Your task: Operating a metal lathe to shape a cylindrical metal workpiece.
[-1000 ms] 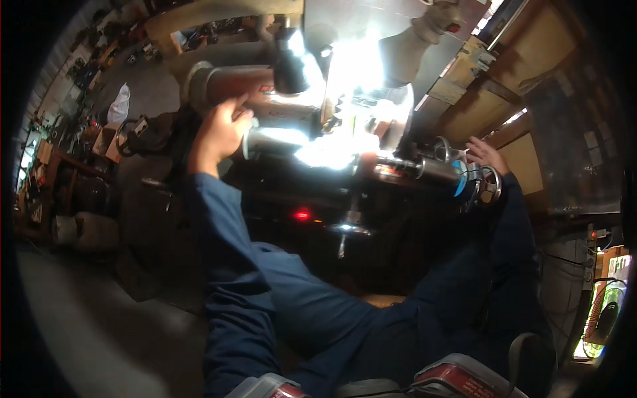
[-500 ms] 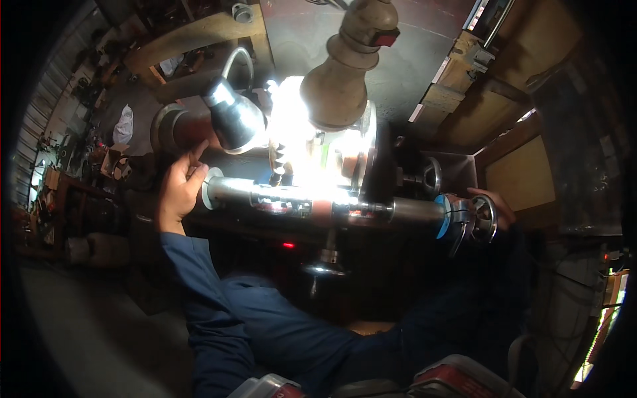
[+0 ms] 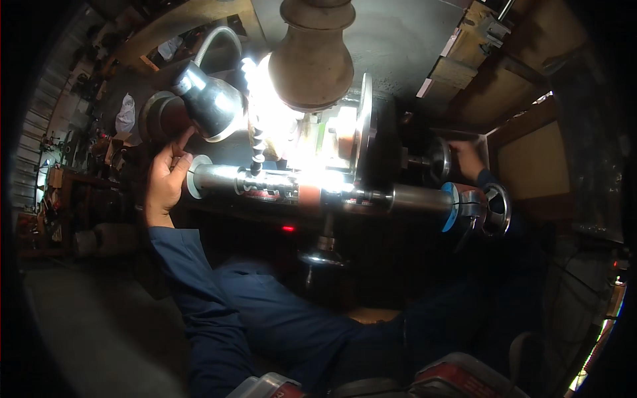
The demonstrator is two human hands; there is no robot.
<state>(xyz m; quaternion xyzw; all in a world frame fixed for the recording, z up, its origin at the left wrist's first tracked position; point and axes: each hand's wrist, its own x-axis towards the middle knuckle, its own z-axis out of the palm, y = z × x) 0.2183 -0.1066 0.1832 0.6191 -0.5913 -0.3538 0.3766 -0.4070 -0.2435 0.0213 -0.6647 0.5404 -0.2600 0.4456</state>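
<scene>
A shiny stepped metal shaft (image 3: 275, 180) lies level across the machine, between a cylindrical holder (image 3: 220, 178) on the left and a plain metal sleeve (image 3: 421, 199) on the right. My left hand (image 3: 167, 180) is raised beside the pale disc (image 3: 198, 176) at the shaft's left end, thumb and forefinger apart; its other fingers are partly hidden. At the back right, my right hand (image 3: 468, 159) has its fingers curled at the rim of a dark handwheel (image 3: 440, 160). A second handwheel (image 3: 497, 209) stands nearer me, beside a blue-edged collar (image 3: 450, 207).
A black lamp (image 3: 211, 106) on a bent neck throws strong glare over the middle. Behind the shaft stand a large upright wheel (image 3: 364, 129) and a segmented hose (image 3: 257, 142). A bulky rounded brown housing (image 3: 312, 63) hangs above. A front handwheel (image 3: 323, 257) juts toward my legs.
My right hand has gone from behind the nearer handwheel to the dark one farther back. My left hand stays by the pale disc. The whole view has shifted slightly.
</scene>
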